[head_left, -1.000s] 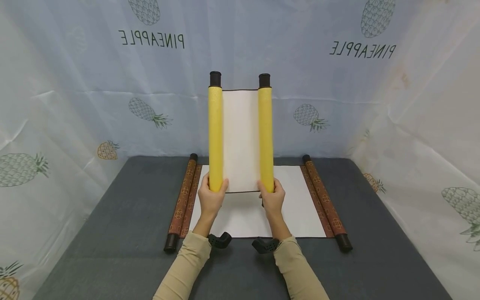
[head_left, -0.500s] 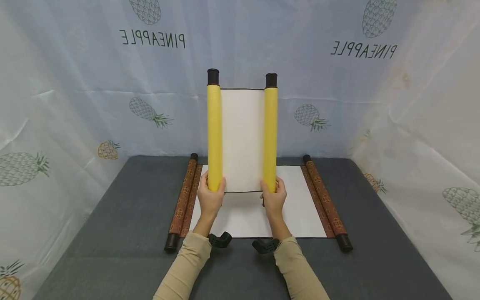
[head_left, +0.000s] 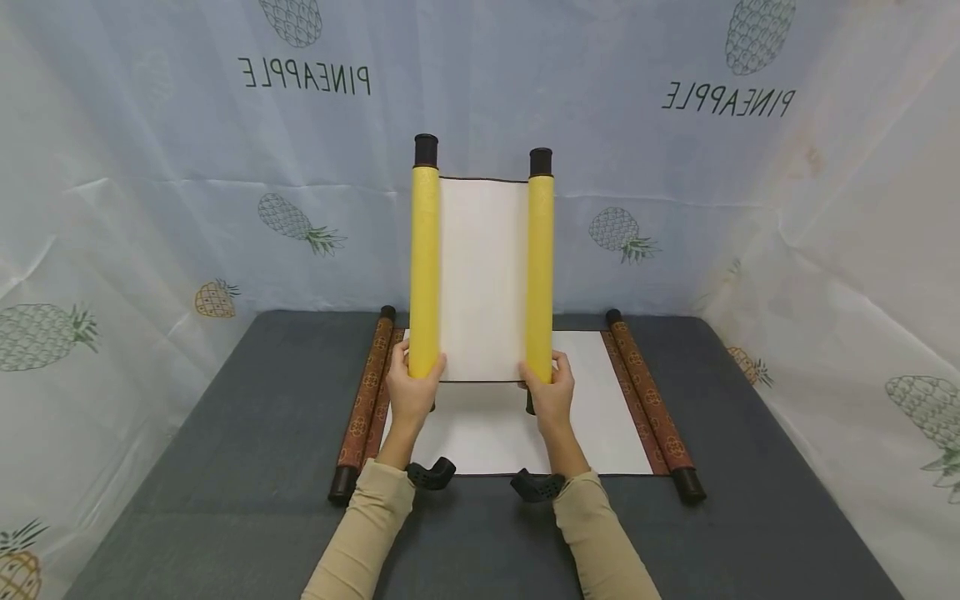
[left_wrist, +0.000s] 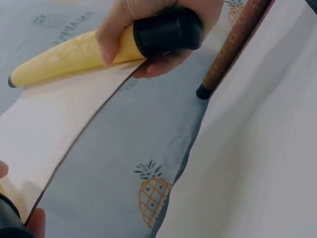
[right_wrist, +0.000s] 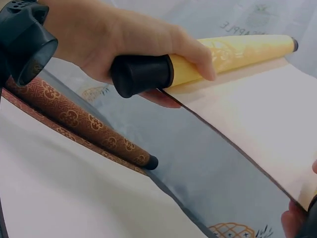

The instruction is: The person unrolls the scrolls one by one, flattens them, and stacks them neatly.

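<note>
A yellow scroll (head_left: 424, 267) with black end knobs is held up above the table, partly unrolled, its white sheet (head_left: 483, 279) spread between two upright rolls. My left hand (head_left: 410, 396) grips the lower end of the left roll, thumb in front. On the right roll's lower end, my right hand (head_left: 553, 396) has the same kind of grip. Close up in the left wrist view, fingers (left_wrist: 110, 42) curl round the yellow roll beside its black knob. The right wrist view shows the thumb lying along the other roll (right_wrist: 237, 52).
Below lies a brown-patterned scroll, unrolled on the dark grey table (head_left: 225, 467), with its left roller (head_left: 363, 400), white sheet (head_left: 607, 408) and right roller (head_left: 652, 400). A pineapple-print curtain (head_left: 480, 92) encloses the back and sides. Black wrist cameras (head_left: 432, 473) sit by the cuffs.
The two yellow rolls have moved apart, showing a wider strip of white sheet. Most recently the left hand and its roll shifted slightly left. The brown scroll has stayed put.
</note>
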{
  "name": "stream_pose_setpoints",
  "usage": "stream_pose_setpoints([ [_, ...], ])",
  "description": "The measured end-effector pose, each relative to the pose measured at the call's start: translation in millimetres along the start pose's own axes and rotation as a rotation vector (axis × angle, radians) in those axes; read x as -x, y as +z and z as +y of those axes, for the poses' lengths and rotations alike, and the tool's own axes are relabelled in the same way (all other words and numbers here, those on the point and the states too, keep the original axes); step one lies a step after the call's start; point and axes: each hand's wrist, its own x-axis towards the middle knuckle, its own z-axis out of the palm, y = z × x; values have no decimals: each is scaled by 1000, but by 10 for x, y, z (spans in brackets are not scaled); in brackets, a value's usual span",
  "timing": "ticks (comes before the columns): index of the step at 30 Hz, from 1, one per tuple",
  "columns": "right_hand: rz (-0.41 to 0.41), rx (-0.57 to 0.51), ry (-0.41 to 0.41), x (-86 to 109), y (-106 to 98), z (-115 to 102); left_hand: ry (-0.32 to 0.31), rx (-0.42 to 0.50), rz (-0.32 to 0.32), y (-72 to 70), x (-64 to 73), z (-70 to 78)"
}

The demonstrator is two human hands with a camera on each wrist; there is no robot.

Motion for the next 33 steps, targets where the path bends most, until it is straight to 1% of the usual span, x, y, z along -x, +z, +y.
stream_pose_setpoints([
  [3,-13,31,3,-25,-32,1,-13,4,-7,-31,-21,-9],
  [8,-41,109,3,-33,-76,-33,-56,-11,-21,-91,-46,-25],
  [13,-80,87,-1,-19,-76,-54,-53,-30,-11,-96,-58,-27],
  [15,-82,81,7,-8,-65,-53,-49,-29,-4,-83,-55,-35],
  [21,-55,101,-14,6,-52,-24,-29,9,37,-59,-42,-36],
  [25,-40,59,-4,0,-67,-14,-42,43,59,-61,-35,-26],
  [30,-17,33,0,-20,-91,-13,-46,23,62,-62,-38,-27],
  [33,-9,40,-18,-34,-100,-21,-41,24,62,-71,-52,-28],
])
